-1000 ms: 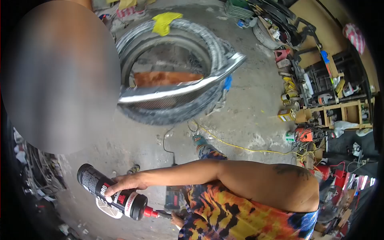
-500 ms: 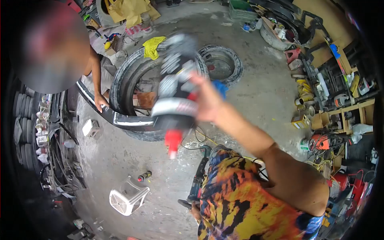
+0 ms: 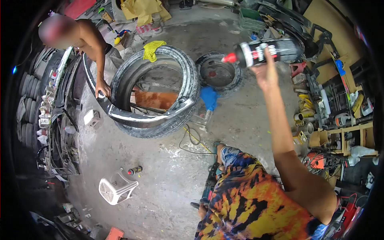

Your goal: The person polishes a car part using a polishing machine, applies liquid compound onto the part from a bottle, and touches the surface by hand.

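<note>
The right hand [image 3: 265, 75] clasps a black bottle [image 3: 282, 51] held up, its red nozzle [image 3: 230, 58] pointing left, and the left hand [image 3: 203, 210], partly hidden by the shirt [image 3: 260, 196], grips a power tool [image 3: 208, 188], while beyond them a co-worker's hand [image 3: 103, 89] holds a trim strip [image 3: 138, 121] that lies across the near edge of a tyre [image 3: 191, 76].

No wording can be read: the white print on the black bottle [image 3: 287, 50] at upper right is blurred, and the markings on the small bottle [image 3: 135, 171] at lower left are too small.
</note>
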Motion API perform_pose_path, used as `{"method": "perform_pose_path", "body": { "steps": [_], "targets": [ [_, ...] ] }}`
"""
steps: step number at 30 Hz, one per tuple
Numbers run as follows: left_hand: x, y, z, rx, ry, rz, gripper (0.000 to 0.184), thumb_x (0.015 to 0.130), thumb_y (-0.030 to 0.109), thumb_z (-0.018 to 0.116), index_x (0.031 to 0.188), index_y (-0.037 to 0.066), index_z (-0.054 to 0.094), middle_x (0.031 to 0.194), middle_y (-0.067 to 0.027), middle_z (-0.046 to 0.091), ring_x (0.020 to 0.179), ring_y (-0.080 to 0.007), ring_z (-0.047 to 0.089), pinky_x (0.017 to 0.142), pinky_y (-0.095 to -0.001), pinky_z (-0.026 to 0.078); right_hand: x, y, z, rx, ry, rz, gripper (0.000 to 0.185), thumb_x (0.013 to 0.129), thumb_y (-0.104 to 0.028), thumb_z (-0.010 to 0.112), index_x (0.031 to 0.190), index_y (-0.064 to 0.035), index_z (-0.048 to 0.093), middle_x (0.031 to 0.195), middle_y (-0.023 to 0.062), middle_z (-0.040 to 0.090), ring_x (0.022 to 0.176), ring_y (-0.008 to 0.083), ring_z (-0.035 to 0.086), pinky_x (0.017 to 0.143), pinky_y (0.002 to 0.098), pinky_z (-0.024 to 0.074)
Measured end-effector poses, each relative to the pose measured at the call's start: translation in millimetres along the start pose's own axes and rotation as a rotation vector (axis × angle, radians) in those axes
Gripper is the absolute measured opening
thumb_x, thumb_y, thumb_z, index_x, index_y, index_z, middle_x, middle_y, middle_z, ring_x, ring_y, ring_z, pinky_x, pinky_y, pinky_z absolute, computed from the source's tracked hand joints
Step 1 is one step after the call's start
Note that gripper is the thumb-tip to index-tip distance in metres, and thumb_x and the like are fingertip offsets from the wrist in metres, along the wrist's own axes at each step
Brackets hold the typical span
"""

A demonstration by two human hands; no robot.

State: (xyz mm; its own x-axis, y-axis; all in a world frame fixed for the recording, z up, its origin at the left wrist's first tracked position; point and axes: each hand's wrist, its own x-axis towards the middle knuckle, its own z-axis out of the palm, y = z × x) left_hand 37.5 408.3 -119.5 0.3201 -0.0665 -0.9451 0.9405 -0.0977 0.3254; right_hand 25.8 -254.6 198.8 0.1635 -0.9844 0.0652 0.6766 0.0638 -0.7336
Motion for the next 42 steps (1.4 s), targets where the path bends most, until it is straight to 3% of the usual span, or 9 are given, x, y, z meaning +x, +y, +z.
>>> {"method": "perform_pose_path", "body": {
  "steps": [9, 13, 16, 19, 27, 34, 36, 38, 42],
  "targets": [
    [-47, 0, 81, 0.105, 0.141, 0.101, 0.021, 0.085, 0.028, 0.062, 0.076, 0.009, 0.057, 0.059, -0.0005, 0.053, 0.053, -0.0132, 0.053, 0.051, -0.0303, 0.044, 13, 122, -52, -0.134, 0.161, 0.383, 0.073, 0.073, -0.027, 0.082, 0.127, -0.0129, 0.035, 0.122, 0.0090, 0.053, 0.107, 0.0241, 0.059, 0.079, 0.0532, 0.0533],
    [-78, 0, 120, 0.130, 0.218, 0.112, 0.021, 0.085, 0.027, 0.063, 0.076, 0.009, 0.057, 0.060, -0.0005, 0.053, 0.053, -0.0131, 0.053, 0.051, -0.0303, 0.044, 19, 150, -67, -0.293, 0.110, 0.499, 0.070, 0.072, -0.021, 0.082, 0.125, -0.0097, 0.038, 0.113, 0.0079, 0.059, 0.102, 0.0200, 0.061, 0.086, 0.0441, 0.0511],
    [-94, -2, 142, 0.142, 0.258, 0.109, 0.020, 0.085, 0.027, 0.063, 0.076, 0.009, 0.058, 0.060, -0.0005, 0.053, 0.053, -0.0131, 0.053, 0.051, -0.0302, 0.044, 24, 170, -74, -0.141, -0.055, 0.315, 0.053, 0.074, 0.001, 0.077, 0.117, -0.0024, 0.047, 0.104, 0.0068, 0.062, 0.097, 0.0161, 0.062, 0.084, 0.0346, 0.0536],
    [-99, -3, 157, 0.148, 0.279, 0.106, 0.020, 0.085, 0.027, 0.063, 0.077, 0.009, 0.058, 0.060, -0.0005, 0.054, 0.053, -0.0131, 0.053, 0.051, -0.0302, 0.044, 28, 171, -71, -0.113, -0.099, 0.273, 0.056, 0.072, 0.004, 0.077, 0.117, 0.0000, 0.045, 0.105, 0.0093, 0.061, 0.097, 0.0161, 0.062, 0.084, 0.0327, 0.0549],
    [-95, -9, 153, 0.133, 0.261, 0.106, 0.020, 0.084, 0.026, 0.063, 0.077, 0.009, 0.058, 0.061, -0.0005, 0.054, 0.054, -0.0130, 0.053, 0.052, -0.0301, 0.044, 35, 149, -56, -0.241, -0.186, 0.300, 0.071, 0.070, -0.006, 0.082, 0.126, -0.0026, 0.038, 0.119, 0.0131, 0.055, 0.104, 0.0188, 0.059, 0.092, 0.0337, 0.0509],
    [-78, 2, 141, 0.139, 0.200, 0.132, 0.019, 0.084, 0.026, 0.064, 0.077, 0.009, 0.058, 0.061, -0.0006, 0.055, 0.054, -0.0129, 0.053, 0.052, -0.0300, 0.044, 42, 97, -51, -0.253, 0.156, 0.171, 0.059, 0.074, -0.007, 0.079, 0.123, -0.0028, 0.045, 0.109, 0.0076, 0.061, 0.094, 0.0164, 0.062, 0.084, 0.0303, 0.0517],
    [-72, 7, 141, 0.151, 0.182, 0.143, 0.019, 0.084, 0.026, 0.064, 0.077, 0.009, 0.059, 0.061, -0.0006, 0.055, 0.054, -0.0129, 0.054, 0.052, -0.0300, 0.044, 4, 128, -64, -0.399, -0.032, 0.101, 0.059, 0.073, -0.010, 0.080, 0.123, -0.0021, 0.049, 0.112, 0.0067, 0.060, 0.094, 0.0123, 0.059, 0.082, 0.0296, 0.0496],
    [-70, 13, 140, 0.172, 0.168, 0.157, 0.019, 0.083, 0.026, 0.064, 0.077, 0.009, 0.059, 0.062, -0.0006, 0.055, 0.054, -0.0129, 0.054, 0.052, -0.0299, 0.044, -30, 144, -70, -0.409, -0.130, 0.222, 0.066, 0.071, -0.007, 0.081, 0.126, -0.0014, 0.044, 0.113, 0.0071, 0.060, 0.103, 0.0155, 0.058, 0.094, 0.0319, 0.0448],
    [-69, 23, 136, 0.176, 0.174, 0.176, 0.018, 0.083, 0.025, 0.064, 0.077, 0.009, 0.059, 0.062, -0.0006, 0.055, 0.055, -0.0129, 0.054, 0.052, -0.0299, 0.044, -42, 151, -59, -0.253, -0.084, 0.229, 0.057, 0.075, -0.008, 0.078, 0.122, -0.0056, 0.046, 0.109, 0.0057, 0.061, 0.100, 0.0153, 0.061, 0.088, 0.0314, 0.0498]
  ]
}}
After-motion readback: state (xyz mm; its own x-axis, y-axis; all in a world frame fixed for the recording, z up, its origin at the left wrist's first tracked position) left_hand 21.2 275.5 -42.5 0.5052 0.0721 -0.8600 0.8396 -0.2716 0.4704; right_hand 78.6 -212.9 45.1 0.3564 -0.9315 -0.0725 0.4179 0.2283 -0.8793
